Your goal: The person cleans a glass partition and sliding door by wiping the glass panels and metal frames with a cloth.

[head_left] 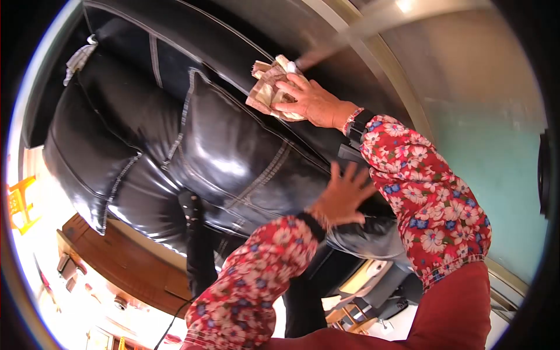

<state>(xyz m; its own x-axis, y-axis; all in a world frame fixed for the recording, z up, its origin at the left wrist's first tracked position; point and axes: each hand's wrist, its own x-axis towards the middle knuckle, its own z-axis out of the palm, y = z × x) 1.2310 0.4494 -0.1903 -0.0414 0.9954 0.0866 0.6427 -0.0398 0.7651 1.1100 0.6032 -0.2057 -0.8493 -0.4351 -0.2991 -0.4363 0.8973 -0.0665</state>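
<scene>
My right hand (318, 105) grips a crumpled brown-and-cream cloth (269, 93) and presses it against the upper back edge of a black leather sofa (227, 146). My left hand (345, 195) has its fingers spread over the sofa nearer to me and holds nothing. Whether its palm touches the leather, I cannot tell. Both forearms wear red floral sleeve covers, with a dark band at each wrist. The sofa is glossy, with pale stitching along its seams.
Beside the sofa runs a pale metal frame with a greenish glass panel (490, 169). A brown wooden cabinet or table (125, 265) stands at the lower left, with a yellow stool (22, 204) farther left. A whitish cloth (79, 60) hangs at the sofa's far end.
</scene>
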